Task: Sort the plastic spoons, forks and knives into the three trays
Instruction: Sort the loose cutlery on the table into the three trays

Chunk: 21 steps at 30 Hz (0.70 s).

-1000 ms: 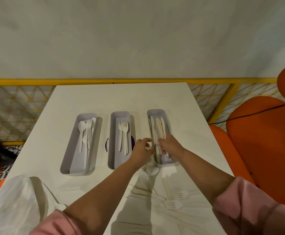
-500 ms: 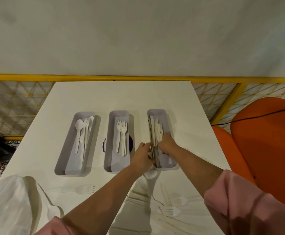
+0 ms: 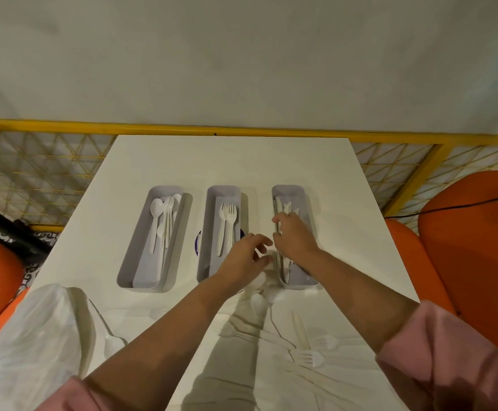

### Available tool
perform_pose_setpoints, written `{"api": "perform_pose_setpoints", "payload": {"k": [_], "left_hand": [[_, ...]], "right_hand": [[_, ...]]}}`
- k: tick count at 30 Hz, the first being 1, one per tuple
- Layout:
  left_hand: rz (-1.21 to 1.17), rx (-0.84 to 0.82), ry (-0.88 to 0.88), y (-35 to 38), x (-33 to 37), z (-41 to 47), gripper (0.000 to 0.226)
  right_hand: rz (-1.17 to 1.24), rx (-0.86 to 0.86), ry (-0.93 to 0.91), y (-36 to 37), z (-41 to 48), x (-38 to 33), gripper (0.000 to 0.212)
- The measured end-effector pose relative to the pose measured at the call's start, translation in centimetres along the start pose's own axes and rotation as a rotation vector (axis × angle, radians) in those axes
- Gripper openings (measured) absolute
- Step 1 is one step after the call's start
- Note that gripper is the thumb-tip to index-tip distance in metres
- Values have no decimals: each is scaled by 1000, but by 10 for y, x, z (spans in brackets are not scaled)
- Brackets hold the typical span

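Both hands work at the right tray [image 3: 307, 203], which stands closest to the tabletop's [image 3: 212, 161] right edge. Half a second ago the left hand [image 3: 246, 256] was pinched against that tray's left wall. Now it has let go and hangs over the gap between the middle tray [image 3: 209, 262] and the right one, fingers spread and slack, holding nothing. The right hand [image 3: 295, 240] has slid further toward the far edge, inside the tray, with its forearm angled in from the near right corner. Its fingers curl down onto the knives [image 3: 286, 207] lying there, but I cannot tell whether they grip them or only rest on them. The spoons [image 3: 155, 212] lie in the left tray [image 3: 129, 262] and the forks [image 3: 227, 221] in the middle one, unchanged. Unsorted pieces lie along the near edge, among them a loose fork [image 3: 307, 357], a loose knife [image 3: 301, 330] and a loose spoon [image 3: 112, 345]. A plastic bag [image 3: 28, 336] covers the near left corner.
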<state>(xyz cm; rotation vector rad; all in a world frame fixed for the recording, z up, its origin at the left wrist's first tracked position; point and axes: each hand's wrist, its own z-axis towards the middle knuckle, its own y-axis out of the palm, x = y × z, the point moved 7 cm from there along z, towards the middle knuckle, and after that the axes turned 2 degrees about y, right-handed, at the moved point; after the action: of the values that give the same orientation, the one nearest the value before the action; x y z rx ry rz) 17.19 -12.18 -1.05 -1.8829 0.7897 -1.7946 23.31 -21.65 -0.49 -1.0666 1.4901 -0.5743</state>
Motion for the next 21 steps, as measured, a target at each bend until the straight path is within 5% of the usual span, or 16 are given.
{"api": "perform_pose_setpoints", "payload": {"k": [5,14,21], "left_hand": [[-27,32,-12,-35,-27,-28,8],[50,66,-135,-52,-83,-89,11],[60,-312,-98,-20,-87,-131,23]], "right_hand": [[60,-93,-133,8,-27,-27,20],[-28,-359,-278,67,-82,-35,16],[-91,-581,-287,106,-111,-31,11]]}}
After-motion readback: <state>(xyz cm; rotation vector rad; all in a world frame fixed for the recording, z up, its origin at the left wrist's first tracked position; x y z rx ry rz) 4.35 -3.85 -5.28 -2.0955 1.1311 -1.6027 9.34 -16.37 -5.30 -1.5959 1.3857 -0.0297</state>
